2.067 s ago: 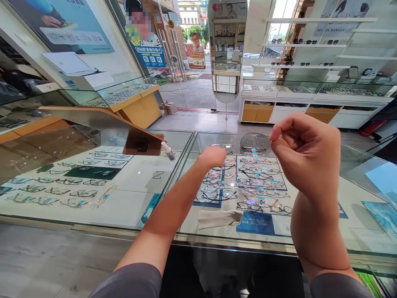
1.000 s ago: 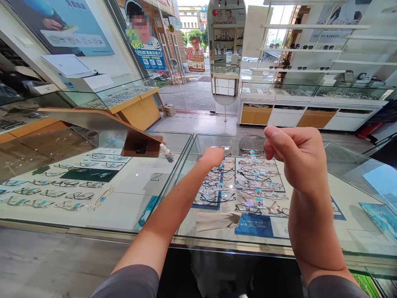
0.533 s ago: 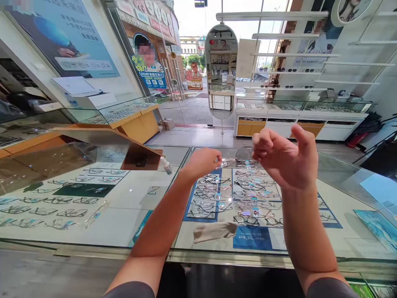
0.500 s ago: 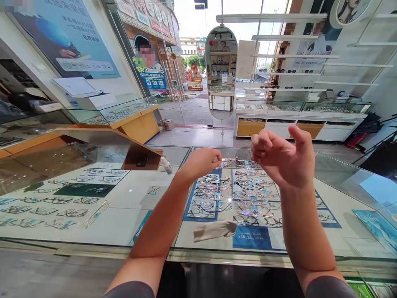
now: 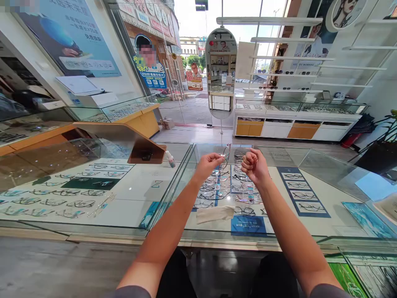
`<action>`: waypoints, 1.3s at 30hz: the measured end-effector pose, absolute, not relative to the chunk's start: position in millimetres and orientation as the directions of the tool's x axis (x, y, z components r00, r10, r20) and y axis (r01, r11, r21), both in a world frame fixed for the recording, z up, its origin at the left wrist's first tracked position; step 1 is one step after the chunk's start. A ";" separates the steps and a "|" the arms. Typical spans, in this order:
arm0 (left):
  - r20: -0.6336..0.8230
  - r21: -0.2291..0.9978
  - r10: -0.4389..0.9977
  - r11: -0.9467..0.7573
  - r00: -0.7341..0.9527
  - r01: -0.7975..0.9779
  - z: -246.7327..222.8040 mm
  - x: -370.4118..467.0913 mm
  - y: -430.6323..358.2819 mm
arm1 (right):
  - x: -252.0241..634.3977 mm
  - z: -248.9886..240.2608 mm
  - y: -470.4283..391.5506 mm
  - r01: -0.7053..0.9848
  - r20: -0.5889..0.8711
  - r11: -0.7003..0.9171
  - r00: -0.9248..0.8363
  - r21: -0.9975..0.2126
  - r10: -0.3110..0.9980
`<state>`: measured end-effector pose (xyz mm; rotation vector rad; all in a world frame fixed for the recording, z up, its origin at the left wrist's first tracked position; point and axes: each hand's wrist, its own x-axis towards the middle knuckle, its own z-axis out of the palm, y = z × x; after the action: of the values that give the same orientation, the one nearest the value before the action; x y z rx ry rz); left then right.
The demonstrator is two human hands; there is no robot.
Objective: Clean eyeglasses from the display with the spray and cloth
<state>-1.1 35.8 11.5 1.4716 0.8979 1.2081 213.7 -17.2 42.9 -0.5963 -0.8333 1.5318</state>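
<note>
**Thin-Rimmed Glasses Raised in Left Fingers, Beyond Cloth**

Reference for all places: a folded, beige fabric cloth [image 5: 215,213] near the front edge of a long, glass-walled bench [image 5: 133,215].

Left hand [image 5: 207,166]: raised directly beyond the cloth. Pinches a thin-rimmed, clear-lensed pair of glasses [image 5: 228,154] between thumb and fingers. Held up beyond the cloth and slightly to its right, seen nearly edge-on. Rim colour: too small to tell.

Right hand [image 5: 256,166]: raised beyond the cloth and to its right, just beside the held glasses, with fingers curled in toward the palm. Cannot tell from this angle about any object inside.

Around the cloth:
- Just right: a rectangular blue card with white print [image 5: 248,225].
- Directly beyond: close rows of thin-framed glasses [image 5: 207,194], partly hidden by the forearms.
- Well to the right: a long blue display board with white panels [image 5: 303,192], bearing glasses in a column.
- Beyond and to the left: a small white plastic bottle [image 5: 170,159].
- Far left: further rows of glasses with pale blue tags [image 5: 52,202].
</note>
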 end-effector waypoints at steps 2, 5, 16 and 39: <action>0.214 0.976 0.961 -0.204 0.175 -0.074 -1.3 5.4 33.0 | 212.4 27.6 -11.1 -0.627 0.065 -0.033 -0.133 -0.778 0.989; 0.197 0.979 0.968 -0.186 0.154 -0.087 -10.4 11.2 26.8 | 211.9 12.0 -5.5 -0.653 -0.008 -0.098 -0.140 -0.751 0.990; 0.167 0.984 0.975 -0.155 0.148 -0.088 -16.8 18.8 13.5 | 199.7 -9.9 -5.3 -0.682 -0.099 -0.141 -0.100 -0.717 0.990; 0.095 0.974 0.986 -0.063 0.139 -0.218 -23.2 24.8 13.0 | 180.7 -23.8 -13.0 -0.415 0.067 0.090 0.070 -0.906 0.995</action>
<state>24.8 13.0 -23.2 1.1733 0.9045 1.2490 180.7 -13.0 -23.8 -0.8582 -0.8884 1.2858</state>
